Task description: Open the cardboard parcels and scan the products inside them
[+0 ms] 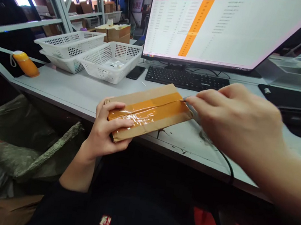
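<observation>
A small cardboard box (150, 110) with a wide strip of shiny orange-brown tape is tilted at the desk's front edge. My left hand (108, 130) is closed around its left end, fingers over the taped face and thumb side beneath. At the box's right end, my right hand (226, 114) pinches a thin dark pointed tool (185, 100), mostly hidden by the fingers. The tool's tip meets the tape, where a dark line runs lengthwise along the strip. What is inside the box is hidden.
Behind the box are a black keyboard (187, 80), a monitor (212, 26) and a phone (135, 72). White plastic baskets (109, 62) and an orange bottle (25, 64) stand left. A black cable (226, 162) hangs over the desk edge; a green sack (18, 135) lies below left.
</observation>
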A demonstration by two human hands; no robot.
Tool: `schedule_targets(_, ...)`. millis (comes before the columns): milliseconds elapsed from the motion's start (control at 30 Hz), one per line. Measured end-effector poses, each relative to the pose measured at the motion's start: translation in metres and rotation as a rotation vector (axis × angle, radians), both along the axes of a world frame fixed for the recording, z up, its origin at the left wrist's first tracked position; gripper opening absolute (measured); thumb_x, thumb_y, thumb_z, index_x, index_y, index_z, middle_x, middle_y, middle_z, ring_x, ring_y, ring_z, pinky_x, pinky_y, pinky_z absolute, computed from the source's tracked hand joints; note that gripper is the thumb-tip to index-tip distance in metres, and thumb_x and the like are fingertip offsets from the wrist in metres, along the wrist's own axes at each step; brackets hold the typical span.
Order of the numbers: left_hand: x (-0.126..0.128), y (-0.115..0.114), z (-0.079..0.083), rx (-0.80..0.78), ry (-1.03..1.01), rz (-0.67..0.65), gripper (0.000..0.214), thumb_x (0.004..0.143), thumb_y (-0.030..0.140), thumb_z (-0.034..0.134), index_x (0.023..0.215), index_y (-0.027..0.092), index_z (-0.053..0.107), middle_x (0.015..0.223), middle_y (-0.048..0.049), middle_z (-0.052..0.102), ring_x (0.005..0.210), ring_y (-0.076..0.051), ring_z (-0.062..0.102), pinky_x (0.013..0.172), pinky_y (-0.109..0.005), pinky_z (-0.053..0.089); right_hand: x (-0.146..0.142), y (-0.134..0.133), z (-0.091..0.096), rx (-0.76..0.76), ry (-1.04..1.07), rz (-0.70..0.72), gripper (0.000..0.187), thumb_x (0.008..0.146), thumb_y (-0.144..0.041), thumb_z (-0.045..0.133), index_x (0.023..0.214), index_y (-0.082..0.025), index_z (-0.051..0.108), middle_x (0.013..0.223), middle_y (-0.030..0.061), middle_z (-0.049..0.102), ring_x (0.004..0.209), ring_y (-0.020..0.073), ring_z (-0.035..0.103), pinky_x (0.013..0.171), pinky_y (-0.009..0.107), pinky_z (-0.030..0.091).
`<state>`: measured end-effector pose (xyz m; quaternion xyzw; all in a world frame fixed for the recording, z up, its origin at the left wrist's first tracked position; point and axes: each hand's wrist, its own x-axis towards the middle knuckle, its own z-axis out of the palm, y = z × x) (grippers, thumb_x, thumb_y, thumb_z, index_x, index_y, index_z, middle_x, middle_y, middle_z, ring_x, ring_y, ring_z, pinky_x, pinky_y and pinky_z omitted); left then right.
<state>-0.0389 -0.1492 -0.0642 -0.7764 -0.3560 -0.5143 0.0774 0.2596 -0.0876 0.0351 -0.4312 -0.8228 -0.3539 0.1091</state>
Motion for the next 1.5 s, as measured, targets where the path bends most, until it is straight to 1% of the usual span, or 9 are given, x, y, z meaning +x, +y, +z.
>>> schedule_targets(200,-0.023,0.024,-0.006,-0.109,-0.068,-0.08,0.034,0.094,0.05,0.071,0.119,0.027,0.068,0.159,-0.0127,0.045,0.155,-0.037,0.037,0.127,-0.067,0.031,0.126,0.067,-0.062,-0.228,0.395,-0.317,0.045,0.11,-0.043,0.042,0.117,-0.02,0.08,0.117,0.0194,0.074,0.086,0.0263,0.059,0.067,0.037,0.032)
schedule_targets(300,-0.035,0.036,0.019,-0.285,0.003,-0.053,0.056,0.096,0.074,0.054,0.115,0.026,0.074,0.166,-0.0127,0.044,0.164,-0.042,0.019,0.128,-0.077,0.017,0.176,0.095,-0.102,-0.337,0.453,-0.266,0.037,0.102,-0.049,0.057,0.105,-0.023,0.084,0.102,0.0184,0.078,0.066,0.0222,0.057,0.06,0.037,0.036)
schedule_targets(367,-0.035,0.043,0.05,-0.418,0.125,-0.043,0.056,0.098,0.074,0.05,0.103,0.026,0.078,0.157,-0.0109,0.056,0.16,-0.041,0.031,0.128,-0.075,0.02,0.183,0.11,-0.112,-0.31,0.488,-0.23,0.035,0.099,-0.051,0.061,0.099,-0.025,0.084,0.095,0.0163,0.078,0.061,0.0222,0.057,0.057,0.036,0.037)
schedule_targets(533,-0.013,0.077,0.116,-0.675,0.471,0.05,0.046,0.088,0.062,0.069,0.118,0.028,0.074,0.135,-0.0098,0.072,0.125,-0.033,0.067,0.103,-0.048,0.055,0.1,0.096,-0.069,-0.197,0.737,0.146,0.038,0.103,-0.045,0.056,0.124,-0.02,0.077,0.108,0.0157,0.079,0.083,0.0268,0.07,0.073,0.042,0.055)
schedule_targets(700,-0.003,0.114,0.123,-0.792,0.651,0.035,0.06,0.093,0.065,0.059,0.143,0.033,0.064,0.134,-0.0062,0.073,0.116,-0.028,0.07,0.094,-0.035,0.052,-0.013,0.045,-0.031,-0.424,0.474,0.711,0.028,0.105,-0.037,0.061,0.121,-0.02,0.077,0.12,0.0119,0.076,0.112,0.0251,0.068,0.098,0.044,0.056)
schedule_targets(1000,0.033,0.109,0.127,-0.578,1.15,0.323,0.038,0.089,0.039,0.057,0.122,0.028,0.074,0.071,-0.0061,0.065,0.062,-0.027,0.062,0.07,-0.038,0.049,-0.034,0.051,-0.032,-0.549,0.467,0.694,0.022,0.096,-0.038,0.076,0.097,-0.017,0.074,0.12,0.0124,0.075,0.112,0.0278,0.065,0.1,0.043,0.05)
schedule_targets(1233,0.011,0.126,0.131,-0.503,0.77,0.239,0.066,0.089,0.032,0.055,0.155,0.026,0.051,0.098,-0.0066,0.071,0.095,-0.029,0.07,0.092,-0.039,0.052,-0.04,0.039,-0.026,-0.666,0.487,0.637,0.025,0.094,-0.037,0.075,0.105,-0.017,0.067,0.12,0.0133,0.074,0.113,0.0291,0.064,0.1,0.042,0.046)
schedule_targets(1400,0.005,0.151,0.139,-0.571,0.713,0.193,0.069,0.086,0.036,0.057,0.155,0.031,0.054,0.112,-0.0068,0.074,0.104,-0.032,0.068,0.1,-0.043,0.049,-0.047,0.015,-0.028,-0.202,0.476,0.529,0.036,0.097,-0.025,0.069,0.132,-0.021,0.065,0.11,0.0094,0.073,0.099,0.0255,0.06,0.088,0.038,0.044)
schedule_targets(1500,0.003,0.173,0.134,-0.65,0.614,0.126,0.067,0.083,0.048,0.066,0.145,0.024,0.065,0.106,-0.0067,0.076,0.1,-0.03,0.067,0.099,-0.041,0.05,-0.048,-0.007,-0.047,0.195,0.356,0.573,0.03,0.102,-0.011,0.054,0.119,-0.027,0.073,0.09,0.0024,0.073,0.081,0.0197,0.055,0.075,0.035,0.04)
